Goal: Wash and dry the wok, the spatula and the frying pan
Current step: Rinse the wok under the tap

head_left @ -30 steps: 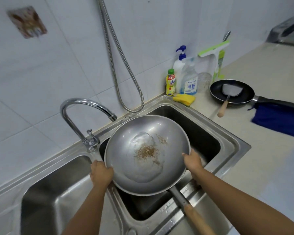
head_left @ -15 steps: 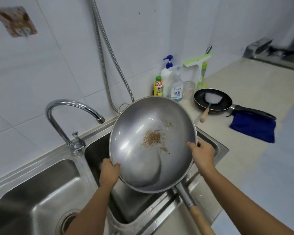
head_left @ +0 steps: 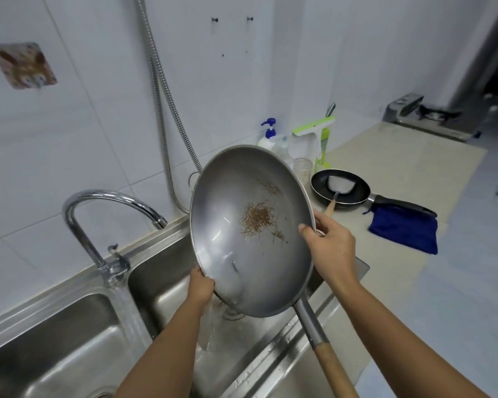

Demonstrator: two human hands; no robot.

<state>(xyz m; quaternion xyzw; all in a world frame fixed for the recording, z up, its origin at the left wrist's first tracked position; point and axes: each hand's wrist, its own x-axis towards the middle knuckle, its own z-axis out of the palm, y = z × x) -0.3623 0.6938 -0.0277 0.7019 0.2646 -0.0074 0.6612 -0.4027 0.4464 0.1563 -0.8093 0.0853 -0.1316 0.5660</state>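
A large steel wok [head_left: 230, 214] with brown residue stuck inside is held tilted steeply over the right sink basin [head_left: 161, 282], its low edge to the left. Water runs out of it into the basin. My left hand [head_left: 200, 288] grips the lower left rim. My right hand [head_left: 329, 248] grips the right rim, thumb inside. The wok's wooden handle [head_left: 332, 366] points toward me. On the counter at the right sits a black frying pan [head_left: 354, 196] with the metal spatula [head_left: 339, 186] lying in it.
The curved tap [head_left: 98, 202] runs water into the left basin [head_left: 55, 349]. A shower hose [head_left: 167, 110] hangs on the tiled wall. Soap bottles [head_left: 269, 136] and a green squeegee [head_left: 314, 130] stand behind the wok. A blue cloth [head_left: 404, 231] lies by the pan. A stove [head_left: 426, 116] is far right.
Both hands have lifted the wok from lying level in the basin and tipped it up steeply to the left; the water that pooled inside has poured out.
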